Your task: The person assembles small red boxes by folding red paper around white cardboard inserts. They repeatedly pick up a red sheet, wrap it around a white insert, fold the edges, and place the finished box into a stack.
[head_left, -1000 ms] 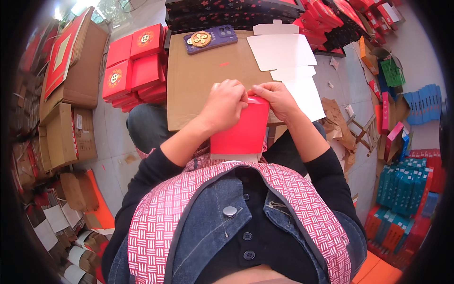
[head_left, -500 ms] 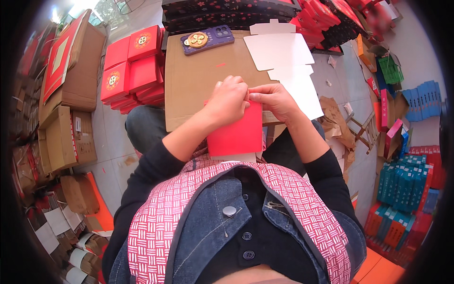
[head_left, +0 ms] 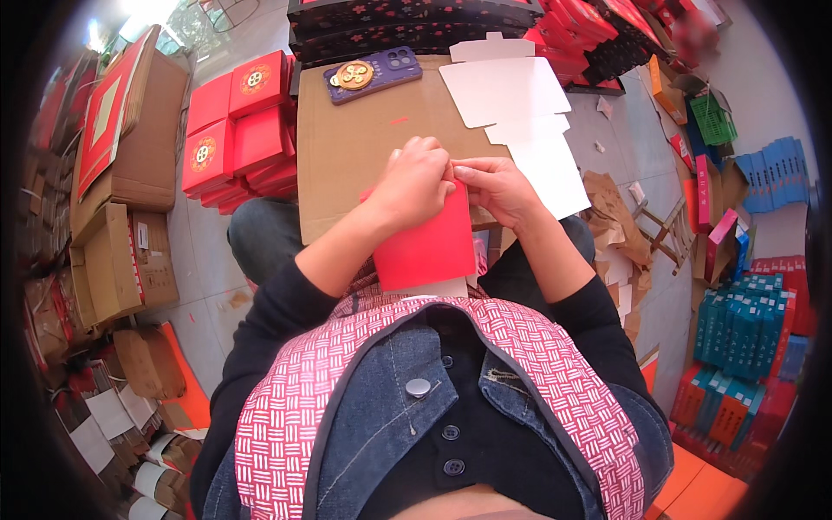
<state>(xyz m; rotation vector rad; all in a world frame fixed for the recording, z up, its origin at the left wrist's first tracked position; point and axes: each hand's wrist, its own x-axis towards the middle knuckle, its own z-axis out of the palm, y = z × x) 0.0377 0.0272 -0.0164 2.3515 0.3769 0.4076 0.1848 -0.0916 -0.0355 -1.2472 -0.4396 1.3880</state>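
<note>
A flat red cardboard box [head_left: 425, 247] lies over my lap at the near edge of the brown cardboard work surface [head_left: 347, 139]. A pale strip shows along its near edge. My left hand [head_left: 414, 184] is closed over the box's far edge, its fingers curled and partly hidden. Beside it, my right hand [head_left: 498, 189] pinches the far right corner between thumb and fingers. The fingertips of both hands meet there, and whatever small part lies between them cannot be made out.
White die-cut card sheets [head_left: 511, 95] lie at the surface's right, a purple phone [head_left: 373, 74] at its far left. Stacked red boxes [head_left: 260, 130] stand to the left, black patterned boxes [head_left: 407, 26] behind. Brown paper [head_left: 615, 217] and teal boxes [head_left: 741, 329] are to the right.
The whole view has shifted slightly. The red box is turned a little, and my hands keep nearly the same hold at its far edge.
</note>
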